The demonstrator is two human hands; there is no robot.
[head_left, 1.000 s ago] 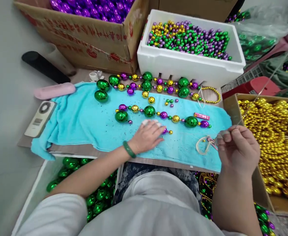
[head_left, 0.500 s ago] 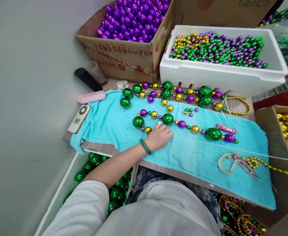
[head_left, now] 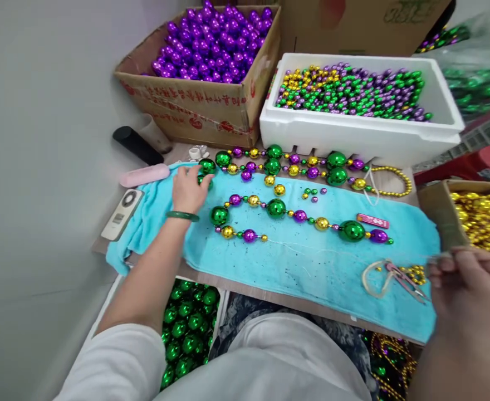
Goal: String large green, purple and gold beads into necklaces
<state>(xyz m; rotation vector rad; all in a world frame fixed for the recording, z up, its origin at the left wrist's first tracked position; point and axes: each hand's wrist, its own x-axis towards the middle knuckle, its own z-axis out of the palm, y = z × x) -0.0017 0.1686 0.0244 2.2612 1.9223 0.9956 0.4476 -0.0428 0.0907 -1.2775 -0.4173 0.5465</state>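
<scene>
My left hand (head_left: 190,192), wearing a green bangle, is over two loose big green beads (head_left: 207,165) at the towel's far left. Its fingers are apart and curved, partly covering the lower bead. On the towel, a strand of green, purple and gold beads (head_left: 276,208) lies in a bent line. A thin clear string (head_left: 299,246) runs from its small gold end bead toward the right. At the right edge, my right hand (head_left: 473,275) is closed, thumb and fingers pinched on the string. Pink-handled snips (head_left: 403,278) lie beside it.
A blue towel (head_left: 236,262) covers the table. Behind stand a carton of purple beads (head_left: 186,103) and a white foam box (head_left: 353,125) of small beads. A carton of gold beads (head_left: 437,214) is at right, a bin of green beads (head_left: 224,303) below. Two finished-looking strands (head_left: 274,166) lie behind.
My left hand has left the bead strand and moved up and left to the loose green beads. My right hand has come into view at the right. The strand's lower end is now uncovered.
</scene>
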